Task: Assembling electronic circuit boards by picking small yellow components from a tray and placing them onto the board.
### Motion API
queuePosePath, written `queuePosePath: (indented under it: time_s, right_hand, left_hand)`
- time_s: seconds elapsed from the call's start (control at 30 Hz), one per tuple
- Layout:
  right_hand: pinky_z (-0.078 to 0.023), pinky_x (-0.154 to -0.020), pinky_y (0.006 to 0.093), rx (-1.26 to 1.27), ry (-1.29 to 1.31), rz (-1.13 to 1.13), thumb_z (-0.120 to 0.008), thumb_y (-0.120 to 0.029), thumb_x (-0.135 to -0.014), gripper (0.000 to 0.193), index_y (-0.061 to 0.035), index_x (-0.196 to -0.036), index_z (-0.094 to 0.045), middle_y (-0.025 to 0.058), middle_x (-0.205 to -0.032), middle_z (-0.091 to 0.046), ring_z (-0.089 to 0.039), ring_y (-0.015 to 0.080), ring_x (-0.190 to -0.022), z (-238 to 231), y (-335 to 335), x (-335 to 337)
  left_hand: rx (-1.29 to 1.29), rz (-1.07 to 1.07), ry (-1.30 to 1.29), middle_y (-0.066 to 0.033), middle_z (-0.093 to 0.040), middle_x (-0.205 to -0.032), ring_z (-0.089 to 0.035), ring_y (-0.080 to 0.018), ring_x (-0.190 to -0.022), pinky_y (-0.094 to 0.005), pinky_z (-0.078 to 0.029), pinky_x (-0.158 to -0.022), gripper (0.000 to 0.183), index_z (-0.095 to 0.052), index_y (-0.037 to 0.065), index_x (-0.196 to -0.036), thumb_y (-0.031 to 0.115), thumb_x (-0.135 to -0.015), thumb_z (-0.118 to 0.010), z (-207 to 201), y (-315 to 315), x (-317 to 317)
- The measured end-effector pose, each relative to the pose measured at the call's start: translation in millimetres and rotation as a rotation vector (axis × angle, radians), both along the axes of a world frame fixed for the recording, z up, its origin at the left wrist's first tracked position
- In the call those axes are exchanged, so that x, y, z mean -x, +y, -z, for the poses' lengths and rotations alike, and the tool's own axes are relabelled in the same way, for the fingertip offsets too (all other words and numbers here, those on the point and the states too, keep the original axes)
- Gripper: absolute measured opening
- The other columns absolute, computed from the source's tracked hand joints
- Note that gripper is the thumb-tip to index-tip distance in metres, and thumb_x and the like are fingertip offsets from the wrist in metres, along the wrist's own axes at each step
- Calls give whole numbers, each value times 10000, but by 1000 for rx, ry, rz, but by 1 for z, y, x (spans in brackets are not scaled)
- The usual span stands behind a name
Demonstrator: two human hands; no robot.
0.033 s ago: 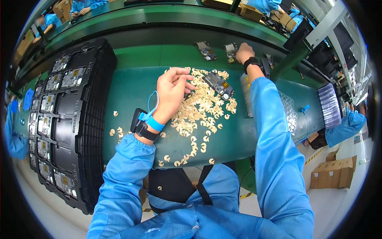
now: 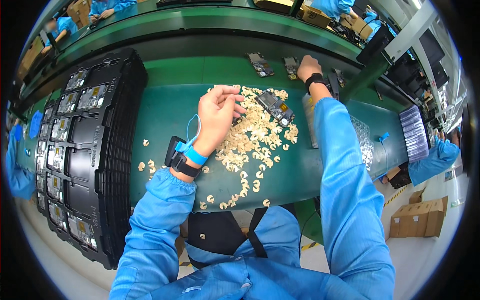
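Note:
My left hand (image 2: 218, 114) is over the left side of a heap of small cream C-shaped pieces (image 2: 240, 145), its fingers curled in. A dark edge shows under its thumb; what that belongs to is hidden. Beside it, a circuit board (image 2: 275, 107) lies tilted on top of the heap. My right hand (image 2: 309, 67) is stretched to the far side of the bench, closed like a fist, and what it grips is hidden. Just left of it lies another circuit board (image 2: 291, 68), with a further circuit board (image 2: 260, 65) farther left and a partly covered one (image 2: 339, 77) right of my wrist.
A tall stack of black trays (image 2: 110, 150) stands at the left, its compartments partly filled with boards. Right of my right forearm lies a clear plastic blister tray (image 2: 362, 140). A green post (image 2: 367, 80) rises at the back right. Co-workers in blue sit around.

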State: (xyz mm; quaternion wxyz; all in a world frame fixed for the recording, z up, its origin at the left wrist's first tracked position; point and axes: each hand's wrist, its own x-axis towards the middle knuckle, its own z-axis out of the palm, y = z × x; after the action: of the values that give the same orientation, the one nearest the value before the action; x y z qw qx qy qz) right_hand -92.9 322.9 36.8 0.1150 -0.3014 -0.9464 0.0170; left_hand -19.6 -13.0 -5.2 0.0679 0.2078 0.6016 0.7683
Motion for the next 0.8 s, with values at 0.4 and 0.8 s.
queuePosePath:
  time_s: [0.4, 0.8]
  right_hand:
    - [-520, -1001, 437, 244, 256, -387, -881, -128, -761, 634, 30, -1319, -625, 277, -1302, -650, -658, 397, -1169, 48, -59, 28]
    - [-568, -769, 303, 1493, 386, -622, -700, -32, -931, 229, 47, -1143, -666, 98, -1026, -733, -694, 162, -876, -1, -142, -68]
  left_hand:
    - [34, 21, 19, -143, -737, -996, -710, -149, -718, -261, -564, -622, 213, -630, -73, -1175, 33, -1019, -531, -6, 0, -6]
    - [87, 31, -98, -208, -728, -1097, -748, -225, -862, -291, -600, -686, 344, -570, -104, -1255, 175, -1055, -587, -5, 3, -4]
